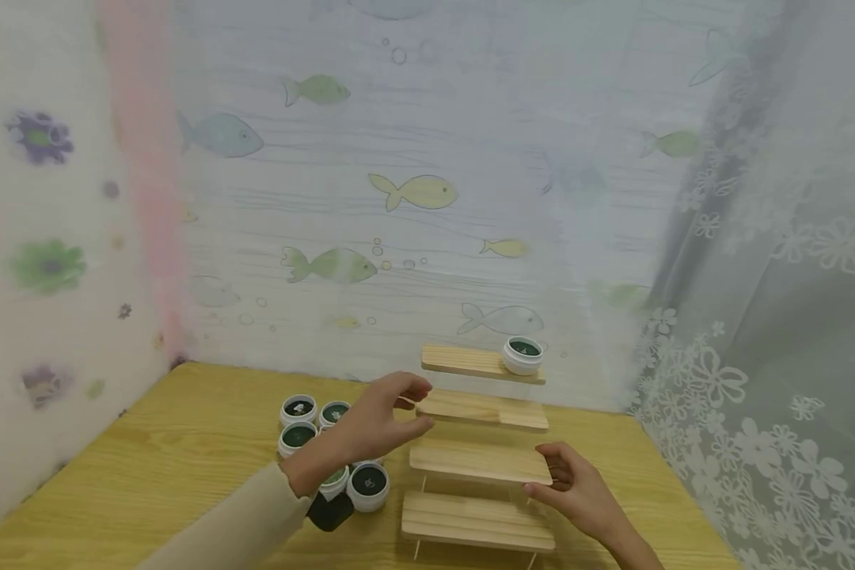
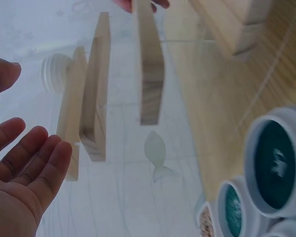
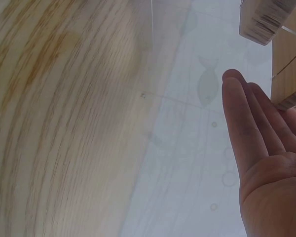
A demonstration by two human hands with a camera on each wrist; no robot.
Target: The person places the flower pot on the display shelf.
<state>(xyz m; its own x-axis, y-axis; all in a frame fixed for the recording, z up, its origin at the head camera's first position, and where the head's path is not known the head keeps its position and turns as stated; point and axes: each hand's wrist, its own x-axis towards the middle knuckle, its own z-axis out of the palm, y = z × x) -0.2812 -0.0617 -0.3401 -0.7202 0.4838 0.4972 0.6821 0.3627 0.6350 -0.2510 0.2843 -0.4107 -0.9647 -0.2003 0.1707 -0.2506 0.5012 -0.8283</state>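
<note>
A tiered wooden display stand with several pale boards stands on the table. My left hand hovers by the left end of an upper board, thumb and fingers apart, holding nothing. In the left wrist view, the fingers are slightly bent beside the boards. At the right end of a lower board, my right hand grips the edge between thumb and fingers. The right wrist view shows its fingers fairly straight; the thumb is hidden there. A white jar with dark green contents sits on the top board's right end.
Several open white jars with green or dark contents cluster left of the stand, partly behind the left forearm. A black object lies beside them. Fish-printed sheeting hangs behind the wooden table; a flower-patterned curtain hangs on the right.
</note>
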